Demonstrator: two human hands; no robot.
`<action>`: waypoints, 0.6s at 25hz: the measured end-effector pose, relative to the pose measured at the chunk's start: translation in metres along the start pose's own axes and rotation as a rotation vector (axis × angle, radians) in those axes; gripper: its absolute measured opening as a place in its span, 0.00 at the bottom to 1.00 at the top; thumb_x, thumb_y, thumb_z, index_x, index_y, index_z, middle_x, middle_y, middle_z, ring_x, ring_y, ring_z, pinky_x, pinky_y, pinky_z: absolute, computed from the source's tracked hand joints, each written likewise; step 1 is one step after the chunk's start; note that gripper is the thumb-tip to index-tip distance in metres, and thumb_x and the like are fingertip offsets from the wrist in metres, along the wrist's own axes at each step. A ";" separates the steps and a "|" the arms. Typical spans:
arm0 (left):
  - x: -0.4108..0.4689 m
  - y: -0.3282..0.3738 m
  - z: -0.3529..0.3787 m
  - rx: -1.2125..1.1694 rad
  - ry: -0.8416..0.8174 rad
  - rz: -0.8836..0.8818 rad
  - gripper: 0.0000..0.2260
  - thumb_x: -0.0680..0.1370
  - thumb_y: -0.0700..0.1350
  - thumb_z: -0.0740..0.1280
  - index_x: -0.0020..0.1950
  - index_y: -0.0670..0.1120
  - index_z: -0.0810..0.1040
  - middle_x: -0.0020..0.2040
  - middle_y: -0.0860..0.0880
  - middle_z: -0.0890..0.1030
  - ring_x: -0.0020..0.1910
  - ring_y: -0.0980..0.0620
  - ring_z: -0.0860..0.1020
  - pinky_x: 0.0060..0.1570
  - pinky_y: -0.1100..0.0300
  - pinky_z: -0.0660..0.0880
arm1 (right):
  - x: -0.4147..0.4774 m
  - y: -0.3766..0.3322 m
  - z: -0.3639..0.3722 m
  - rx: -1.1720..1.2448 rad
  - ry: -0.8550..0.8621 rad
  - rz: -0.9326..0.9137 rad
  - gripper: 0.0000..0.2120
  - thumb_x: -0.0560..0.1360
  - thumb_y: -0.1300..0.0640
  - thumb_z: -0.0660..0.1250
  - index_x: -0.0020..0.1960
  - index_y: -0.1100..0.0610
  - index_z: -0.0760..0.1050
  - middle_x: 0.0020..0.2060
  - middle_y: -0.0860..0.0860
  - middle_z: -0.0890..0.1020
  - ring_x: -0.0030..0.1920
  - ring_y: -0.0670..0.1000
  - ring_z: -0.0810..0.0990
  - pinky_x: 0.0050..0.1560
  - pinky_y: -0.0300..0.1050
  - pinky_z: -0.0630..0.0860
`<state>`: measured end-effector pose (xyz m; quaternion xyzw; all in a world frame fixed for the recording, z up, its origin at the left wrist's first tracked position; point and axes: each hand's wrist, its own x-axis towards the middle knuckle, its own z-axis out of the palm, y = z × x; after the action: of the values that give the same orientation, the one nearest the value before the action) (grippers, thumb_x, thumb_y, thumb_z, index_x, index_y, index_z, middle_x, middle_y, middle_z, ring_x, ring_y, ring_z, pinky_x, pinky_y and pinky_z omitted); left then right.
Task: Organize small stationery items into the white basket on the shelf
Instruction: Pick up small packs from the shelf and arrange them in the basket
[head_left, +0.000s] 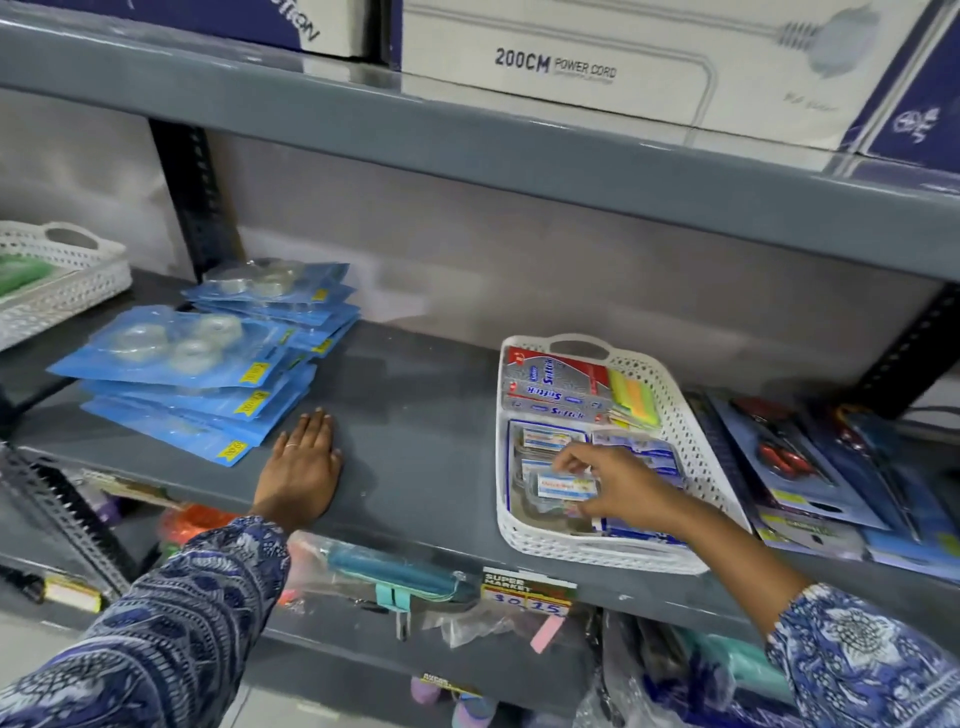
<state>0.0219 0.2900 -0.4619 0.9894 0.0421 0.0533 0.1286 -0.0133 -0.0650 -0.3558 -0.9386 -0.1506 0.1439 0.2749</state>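
Both hands are over the grey shelf (415, 405). The left hand (304, 462) lies flat on the bare shelf board, palm down, fingers straight and close together, holding nothing; a thin ring shows on one finger. Its fingertips sit just beside the near corner of a stack of blue tape packs (202, 364), which fans out toward the back wall.

The right hand (618, 486) reaches into the white basket (696, 447), thumb and fingers pinched on a small clear packet (563, 488) with a white and blue label, held low over the other packets in the front half of the basket. Both sleeves carry a blue and white pattern.

The white basket stands on the shelf right of the middle, its front edge at the shelf lip. Its rear half holds red and silver boxes (556, 384) lying flat, with a block of yellow, orange and green sticky notes (636, 397) just beside them against the right wall. The front half is filled with small blue-and-white labelled packets.

Right of the basket, touching its side, lie blue carded packs with red-handled tools (784, 457). A second white basket (57, 280) sits at the far left of the shelf. On the shelf above stands a power cord box (623, 67). A price tag (527, 592) hangs from the shelf's front edge below the basket.
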 end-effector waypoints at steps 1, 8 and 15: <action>0.000 0.000 0.000 0.004 -0.002 -0.001 0.24 0.80 0.46 0.51 0.75 0.41 0.53 0.78 0.45 0.54 0.77 0.48 0.52 0.75 0.51 0.50 | -0.002 0.004 0.004 0.006 -0.015 0.001 0.19 0.66 0.67 0.74 0.54 0.55 0.74 0.52 0.48 0.77 0.55 0.46 0.75 0.53 0.24 0.70; 0.000 0.000 -0.002 0.013 -0.016 0.000 0.24 0.81 0.46 0.51 0.75 0.41 0.52 0.78 0.44 0.53 0.77 0.47 0.51 0.76 0.51 0.49 | 0.005 0.003 0.015 -0.119 -0.042 -0.029 0.20 0.66 0.65 0.75 0.57 0.58 0.78 0.49 0.44 0.76 0.53 0.46 0.75 0.54 0.36 0.71; -0.001 0.002 -0.003 0.007 -0.009 0.000 0.24 0.81 0.46 0.50 0.75 0.41 0.52 0.78 0.44 0.53 0.77 0.48 0.51 0.76 0.51 0.49 | 0.007 0.006 0.015 -0.216 -0.041 -0.047 0.20 0.66 0.62 0.75 0.57 0.54 0.78 0.41 0.42 0.69 0.49 0.48 0.68 0.48 0.40 0.66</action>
<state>0.0205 0.2889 -0.4589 0.9900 0.0415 0.0486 0.1254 -0.0110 -0.0597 -0.3725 -0.9558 -0.1930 0.1397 0.1724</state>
